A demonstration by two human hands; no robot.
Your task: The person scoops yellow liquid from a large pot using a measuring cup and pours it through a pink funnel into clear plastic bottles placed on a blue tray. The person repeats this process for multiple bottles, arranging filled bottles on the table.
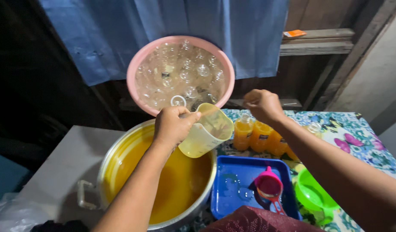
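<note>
My left hand [174,126] grips the handle of a pale yellow plastic jug [206,131], held tilted over the rim of a big metal pot [90,189] full of orange liquid [180,184]. My right hand [262,104] is closed over the top of a small bottle of orange drink [242,134], which stands with other filled bottles [266,139] on the flowered tablecloth [361,137]. Whether the fingers hold a cap is hidden.
A pink basin [135,71] piled with several empty clear bottles stands at the back. A blue tray [232,189] holds a pink funnel [270,187]; a green bowl [314,195] lies to its right. Blue cloth [120,30] hangs behind.
</note>
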